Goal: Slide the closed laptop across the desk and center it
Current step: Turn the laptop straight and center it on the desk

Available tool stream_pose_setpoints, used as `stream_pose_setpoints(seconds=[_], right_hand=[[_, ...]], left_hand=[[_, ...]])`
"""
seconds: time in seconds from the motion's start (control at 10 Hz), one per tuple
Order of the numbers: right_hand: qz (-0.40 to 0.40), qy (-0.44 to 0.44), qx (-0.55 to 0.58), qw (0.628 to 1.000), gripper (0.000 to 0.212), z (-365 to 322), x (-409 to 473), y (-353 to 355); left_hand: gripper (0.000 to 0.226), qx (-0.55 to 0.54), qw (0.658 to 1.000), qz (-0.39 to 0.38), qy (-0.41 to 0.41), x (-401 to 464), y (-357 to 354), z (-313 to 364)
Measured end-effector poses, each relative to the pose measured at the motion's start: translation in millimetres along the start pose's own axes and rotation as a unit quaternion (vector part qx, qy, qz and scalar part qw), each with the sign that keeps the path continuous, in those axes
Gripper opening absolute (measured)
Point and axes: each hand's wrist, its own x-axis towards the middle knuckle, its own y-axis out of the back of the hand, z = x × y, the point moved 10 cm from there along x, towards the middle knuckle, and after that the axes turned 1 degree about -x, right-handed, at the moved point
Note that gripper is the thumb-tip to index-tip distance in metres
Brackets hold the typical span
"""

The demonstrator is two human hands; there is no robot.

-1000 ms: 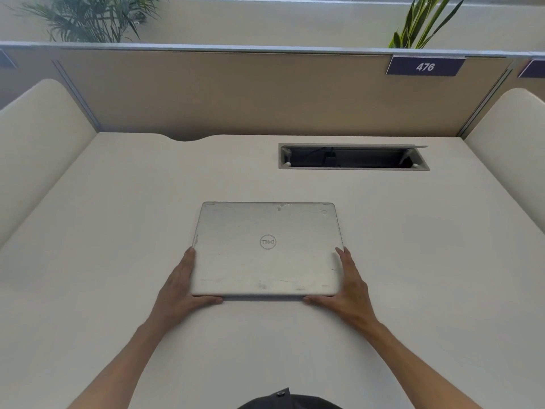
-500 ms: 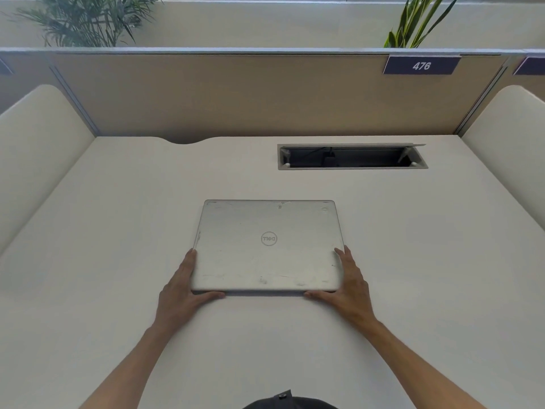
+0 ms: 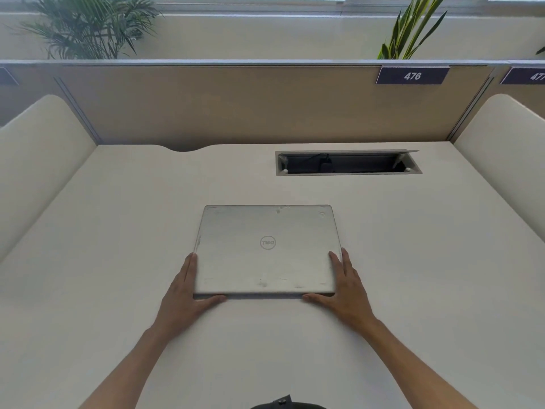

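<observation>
A closed silver laptop (image 3: 267, 249) with a round logo lies flat on the pale desk (image 3: 118, 231), near the middle. My left hand (image 3: 184, 293) clasps its near left corner, fingers along the left edge and thumb against the front edge. My right hand (image 3: 345, 290) clasps the near right corner the same way, fingers along the right edge, thumb at the front.
An open cable tray slot (image 3: 348, 163) is cut into the desk behind and to the right of the laptop. A beige partition (image 3: 250, 104) with a "476" label (image 3: 412, 75) closes the back. Padded side panels (image 3: 38, 160) flank both sides. Plants stand behind the partition.
The camera has tilted up a little, so the partition and plants show more. The laptop and both hands have kept nearly the same place on the desk.
</observation>
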Motion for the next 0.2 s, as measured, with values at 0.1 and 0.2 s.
stream_pose_setpoints(seconds=[0.1, 0.2], right_hand=[[-0.006, 0.006, -0.041, 0.999, 0.13, 0, 0, -1], [-0.016, 0.02, -0.085, 0.996, 0.134, -7, 3, 1]], left_hand=[[0.132, -0.008, 1.0, 0.001, -0.013, -1, -1, 4], [0.132, 0.004, 0.998, 0.031, -0.064, 0, 10, 18]])
